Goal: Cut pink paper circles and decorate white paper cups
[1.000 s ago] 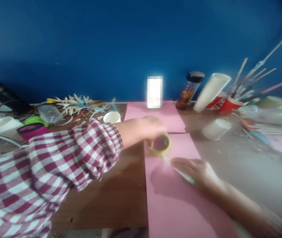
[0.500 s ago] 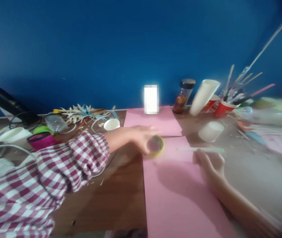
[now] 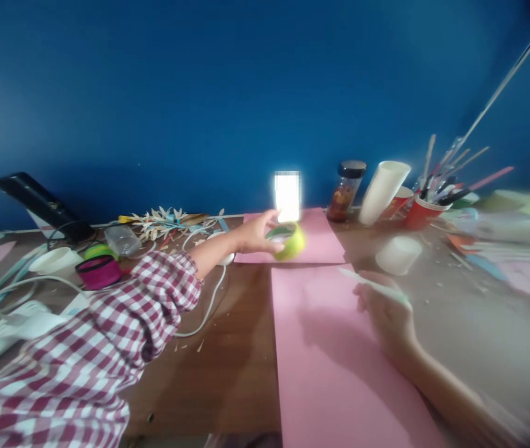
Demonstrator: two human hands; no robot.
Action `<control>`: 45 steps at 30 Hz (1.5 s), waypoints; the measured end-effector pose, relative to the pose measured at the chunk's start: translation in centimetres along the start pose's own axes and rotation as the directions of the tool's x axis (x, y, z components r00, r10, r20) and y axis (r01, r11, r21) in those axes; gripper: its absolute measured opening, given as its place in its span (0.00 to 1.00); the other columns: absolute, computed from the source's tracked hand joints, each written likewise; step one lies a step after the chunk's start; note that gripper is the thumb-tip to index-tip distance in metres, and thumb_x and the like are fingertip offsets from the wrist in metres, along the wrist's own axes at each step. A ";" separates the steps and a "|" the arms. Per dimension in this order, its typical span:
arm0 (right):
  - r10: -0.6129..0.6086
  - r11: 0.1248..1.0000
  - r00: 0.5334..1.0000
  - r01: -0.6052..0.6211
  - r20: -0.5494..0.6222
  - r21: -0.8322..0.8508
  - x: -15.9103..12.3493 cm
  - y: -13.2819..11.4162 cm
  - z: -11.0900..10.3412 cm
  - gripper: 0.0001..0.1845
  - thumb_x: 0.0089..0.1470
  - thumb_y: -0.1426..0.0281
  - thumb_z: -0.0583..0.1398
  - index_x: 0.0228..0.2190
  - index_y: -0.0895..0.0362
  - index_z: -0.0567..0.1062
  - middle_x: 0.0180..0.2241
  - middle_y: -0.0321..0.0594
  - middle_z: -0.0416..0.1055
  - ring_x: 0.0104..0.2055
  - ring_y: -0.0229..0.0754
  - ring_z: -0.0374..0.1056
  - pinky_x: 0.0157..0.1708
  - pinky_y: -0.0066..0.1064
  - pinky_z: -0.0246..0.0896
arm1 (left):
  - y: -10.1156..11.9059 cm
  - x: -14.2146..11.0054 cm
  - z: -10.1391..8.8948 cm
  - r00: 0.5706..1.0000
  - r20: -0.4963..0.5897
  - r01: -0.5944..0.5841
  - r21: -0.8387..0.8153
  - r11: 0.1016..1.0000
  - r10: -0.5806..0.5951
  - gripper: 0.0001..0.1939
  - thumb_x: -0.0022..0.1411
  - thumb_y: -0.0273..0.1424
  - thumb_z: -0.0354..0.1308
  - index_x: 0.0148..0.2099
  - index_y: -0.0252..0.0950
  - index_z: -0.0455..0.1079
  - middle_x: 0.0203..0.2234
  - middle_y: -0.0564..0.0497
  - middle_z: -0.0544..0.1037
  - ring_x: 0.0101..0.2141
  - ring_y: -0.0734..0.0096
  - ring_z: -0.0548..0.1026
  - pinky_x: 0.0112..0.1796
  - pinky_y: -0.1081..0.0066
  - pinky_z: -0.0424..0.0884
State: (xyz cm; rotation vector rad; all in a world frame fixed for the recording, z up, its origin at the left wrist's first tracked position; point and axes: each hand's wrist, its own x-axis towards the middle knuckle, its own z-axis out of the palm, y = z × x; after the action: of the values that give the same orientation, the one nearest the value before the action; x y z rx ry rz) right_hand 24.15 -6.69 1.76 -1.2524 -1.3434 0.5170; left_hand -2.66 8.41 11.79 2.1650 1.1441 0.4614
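Bench, lower centre: your left grip pinches a roll that slackening might drop; right grip clasps a stick.

place: craft desk | pink paper sheets | red cup holding sticks | scattered scraps
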 end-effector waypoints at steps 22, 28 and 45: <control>-0.173 0.744 0.977 0.211 0.122 -0.634 0.9 2.0 -0.5 0.30 0.53 0.75 0.51 0.58 0.55 0.58 0.53 0.47 0.63 0.53 0.48 0.63 0.48 0.38 0.64 | 4.7 6.6 9.5 0.971 -0.189 -0.068 0.368 0.927 0.146 0.34 0.50 0.40 0.62 0.58 0.39 0.58 0.50 0.45 0.69 0.42 0.61 0.73 0.36 0.69 0.70; -0.026 0.559 0.949 0.275 0.316 -0.782 2.1 1.1 -1.8 0.33 0.52 0.79 0.50 0.60 0.55 0.56 0.54 0.46 0.63 0.52 0.48 0.61 0.48 0.36 0.62 | 2.3 1.3 8.8 0.939 -0.345 0.099 0.278 0.956 0.003 0.21 0.60 0.36 0.54 0.55 0.38 0.62 0.52 0.45 0.70 0.44 0.64 0.73 0.41 0.69 0.68; 0.118 0.446 0.921 0.284 0.370 -0.849 6.5 3.8 -1.0 0.31 0.56 0.80 0.46 0.60 0.54 0.60 0.44 0.53 0.70 0.42 0.54 0.66 0.39 0.43 0.60 | -0.4 -8.7 11.3 0.874 -0.242 0.439 0.021 0.898 -0.421 0.09 0.50 0.38 0.59 0.26 0.38 0.71 0.24 0.48 0.78 0.27 0.62 0.74 0.26 0.70 0.61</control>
State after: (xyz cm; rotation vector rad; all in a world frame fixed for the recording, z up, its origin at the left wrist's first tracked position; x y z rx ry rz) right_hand 28.02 -0.14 1.46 -1.9968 -2.1566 -0.1298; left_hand -1.38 -2.86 3.05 1.8663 1.7486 0.4816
